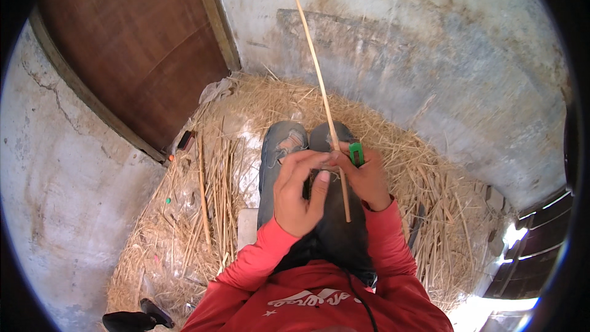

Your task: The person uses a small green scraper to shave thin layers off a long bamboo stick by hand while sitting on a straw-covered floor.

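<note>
A long, thin, pale stick (319,77) rises from above my lap toward the top of the view, its lower end hanging between my forearms. My right hand (367,179) is closed around the stick near its lower part. It also holds a green utility knife (356,154), whose handle shows between thumb and fingers; its blade cannot be made out. My left hand (297,193) is beside the stick, thumb apart from the fingers. Its fingertips reach the stick next to my right thumb. Under both hands are my knees in dark, worn trousers (284,135).
Straw and shavings (270,92) cover the floor. Several long stalks (215,190) lie to my left, more (439,221) to my right. A brown door (135,43) and pale stained walls (393,55) stand close ahead. A black object (185,140) lies near the door.
</note>
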### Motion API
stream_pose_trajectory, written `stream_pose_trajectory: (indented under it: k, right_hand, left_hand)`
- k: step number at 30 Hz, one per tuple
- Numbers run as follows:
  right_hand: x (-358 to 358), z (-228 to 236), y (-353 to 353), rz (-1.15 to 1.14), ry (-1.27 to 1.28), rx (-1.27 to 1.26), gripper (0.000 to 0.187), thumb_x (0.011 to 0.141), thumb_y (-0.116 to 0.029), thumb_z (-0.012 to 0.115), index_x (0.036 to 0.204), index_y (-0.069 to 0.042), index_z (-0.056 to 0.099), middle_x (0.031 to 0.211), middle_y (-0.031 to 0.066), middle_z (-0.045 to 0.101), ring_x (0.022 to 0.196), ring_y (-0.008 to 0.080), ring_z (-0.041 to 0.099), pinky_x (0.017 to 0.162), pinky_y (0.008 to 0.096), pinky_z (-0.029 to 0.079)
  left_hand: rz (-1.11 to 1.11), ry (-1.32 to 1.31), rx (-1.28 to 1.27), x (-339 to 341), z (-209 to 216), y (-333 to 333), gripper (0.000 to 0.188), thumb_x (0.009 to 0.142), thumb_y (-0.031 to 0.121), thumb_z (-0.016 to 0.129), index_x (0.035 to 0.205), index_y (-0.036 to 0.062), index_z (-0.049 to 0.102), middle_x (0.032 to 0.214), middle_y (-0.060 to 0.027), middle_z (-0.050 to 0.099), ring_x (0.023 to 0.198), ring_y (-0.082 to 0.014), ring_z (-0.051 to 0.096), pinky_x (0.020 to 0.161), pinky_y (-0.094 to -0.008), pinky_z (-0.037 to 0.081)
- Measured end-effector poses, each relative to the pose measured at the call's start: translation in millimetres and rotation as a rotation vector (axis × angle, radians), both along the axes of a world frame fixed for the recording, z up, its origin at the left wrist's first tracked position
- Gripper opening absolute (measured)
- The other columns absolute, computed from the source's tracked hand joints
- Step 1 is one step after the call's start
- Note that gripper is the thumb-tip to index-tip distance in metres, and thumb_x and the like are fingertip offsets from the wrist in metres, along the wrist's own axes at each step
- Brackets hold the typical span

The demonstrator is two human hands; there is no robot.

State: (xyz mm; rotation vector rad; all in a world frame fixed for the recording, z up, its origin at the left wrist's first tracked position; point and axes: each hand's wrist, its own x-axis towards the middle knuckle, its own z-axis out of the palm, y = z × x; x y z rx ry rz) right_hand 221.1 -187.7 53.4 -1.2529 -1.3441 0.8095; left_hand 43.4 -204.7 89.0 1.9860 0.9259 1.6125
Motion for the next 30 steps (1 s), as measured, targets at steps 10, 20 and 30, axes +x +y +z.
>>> stream_pose_trajectory:
  k: [10,20,30]
  right_hand:
    - [-2.5,12.8,-4.1,0.000,-0.025,-0.015,0.036,0.092,-0.018,0.080,0.115,0.009,0.073,0.086,0.0096,0.077,0.079,0.0104,0.069,0.073,0.0269,0.055]
    - [33.0,28.0,-18.9,0.004,-0.547,0.143,0.023,0.086,-0.014,0.082,0.108,-0.006,0.079,0.075,0.0108,0.069,0.067,0.0189,0.067,0.063,0.0346,0.051]
    - [135.7,32.2,-18.1,-0.367,-0.620,0.191,0.033,0.087,-0.015,0.076,0.117,-0.003,0.071,0.092,0.0110,0.072,0.078,0.0190,0.068,0.067,0.0336,0.052]
  left_hand:
    - [-0.511,-0.241,0.633,46.7,99.6,-72.0,0.040,0.092,0.035,0.061,0.108,0.0011,0.074,0.115,-0.0111,0.072,0.093,-0.0271,0.070,0.074,-0.0401,0.056]
    - [0.221,0.645,0.569,-20.0,70.0,38.0,0.025,0.085,0.025,0.076,0.108,0.0151,0.076,0.089,-0.0040,0.069,0.088,-0.0274,0.067,0.087,-0.0462,0.051]
    - [0.097,0.679,-0.071,-94.4,-41.4,52.2,0.019,0.092,0.007,0.070,0.111,0.0075,0.075,0.084,-0.0128,0.063,0.073,-0.0345,0.066,0.064,-0.0423,0.053]
